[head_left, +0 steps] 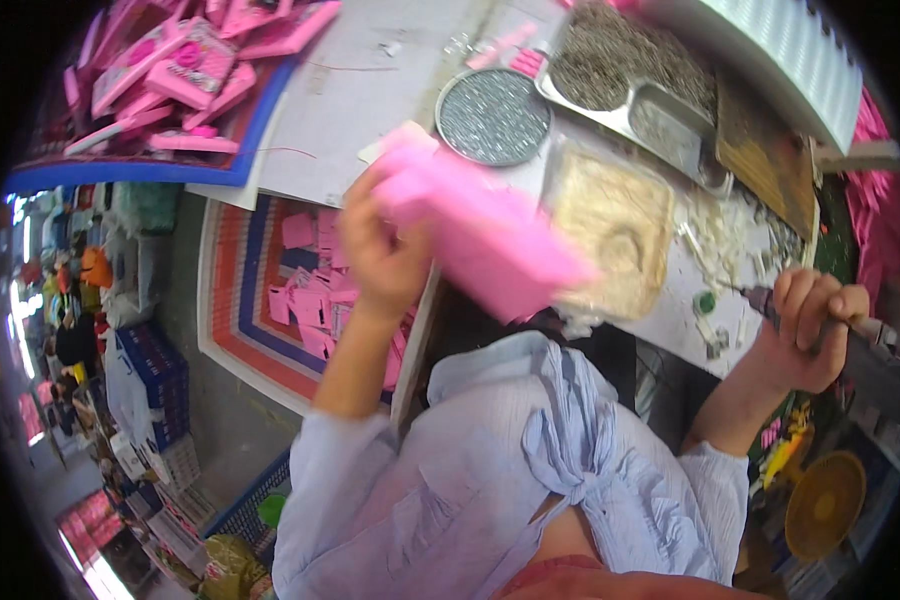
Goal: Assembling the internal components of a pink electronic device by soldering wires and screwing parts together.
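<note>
My left hand (pixel 385 240) is closed on one end of a pink plastic case (pixel 490 225), raised above the front of the worktable and smeared by motion. Off to the right, my right hand (pixel 810 325) wraps round a dark electric screwdriver (pixel 760 297), whose thin bit points left over the table. Beyond the case stands a round dish (pixel 494 115) of small shiny metal parts. Between the two hands lies a plastic-wrapped tan block (pixel 615 230) with a hollow in its top.
A metal tray (pixel 620 120) of screws sits at the back. Small white parts (pixel 730 240) are scattered at the right. Pink cases fill a blue-edged bin (pixel 70 178) at far left; pink pieces lie in a striped crate (pixel 240 330) below. A fan (pixel 825 505) stands lower right.
</note>
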### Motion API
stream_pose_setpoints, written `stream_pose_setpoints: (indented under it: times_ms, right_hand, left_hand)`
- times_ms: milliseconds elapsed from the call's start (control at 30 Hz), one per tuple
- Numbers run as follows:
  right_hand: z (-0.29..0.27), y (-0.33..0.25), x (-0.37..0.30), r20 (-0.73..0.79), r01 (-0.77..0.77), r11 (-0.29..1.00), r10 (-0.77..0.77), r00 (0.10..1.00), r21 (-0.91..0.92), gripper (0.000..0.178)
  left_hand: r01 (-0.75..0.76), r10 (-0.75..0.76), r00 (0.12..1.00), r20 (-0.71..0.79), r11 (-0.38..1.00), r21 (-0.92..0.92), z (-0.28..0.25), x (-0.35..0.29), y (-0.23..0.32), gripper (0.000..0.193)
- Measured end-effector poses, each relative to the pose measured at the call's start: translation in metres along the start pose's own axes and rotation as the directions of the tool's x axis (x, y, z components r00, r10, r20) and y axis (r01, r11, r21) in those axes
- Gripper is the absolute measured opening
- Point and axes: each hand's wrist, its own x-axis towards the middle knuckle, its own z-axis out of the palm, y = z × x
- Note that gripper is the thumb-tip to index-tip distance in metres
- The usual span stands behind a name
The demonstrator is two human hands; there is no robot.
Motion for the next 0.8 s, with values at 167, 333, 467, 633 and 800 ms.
stream_pose_setpoints:
  times_ms: [167,333,467,633,800]
  right_hand:
    - [0.002,0.026,-0.005,-0.158,-0.036,0.999,0.041,0.987,0.031,0.022]
    - [0.013,0.047,0.002,-0.161,-0.061,0.998,0.064,0.985,0.026,0.026]
    - [0.017,0.045,0.010,-0.148,-0.079,0.997,0.081,0.986,0.020,0.030]
    - [0.018,0.042,0.013,-0.227,-0.122,0.992,0.126,0.966,0.030,0.032]
    - [0.009,0.033,0.006,-0.282,-0.134,0.991,0.124,0.951,-0.015,0.034]
  left_hand:
    - [0.897,-0.819,0.303,-0.488,0.418,-0.144,-0.146,-0.240,-0.084,0.043]
    - [0.661,-0.455,0.739,-0.498,0.345,0.666,-0.139,-0.260,-0.112,0.055]
    - [0.271,-0.124,0.953,-0.278,0.759,0.592,-0.087,0.005,-0.067,0.054]
    - [0.434,-0.669,0.638,-0.381,0.722,-0.539,-0.085,0.227,-0.165,0.043]
    - [-0.010,-0.735,0.645,-0.211,0.268,-0.963,-0.106,0.299,-0.240,0.039]
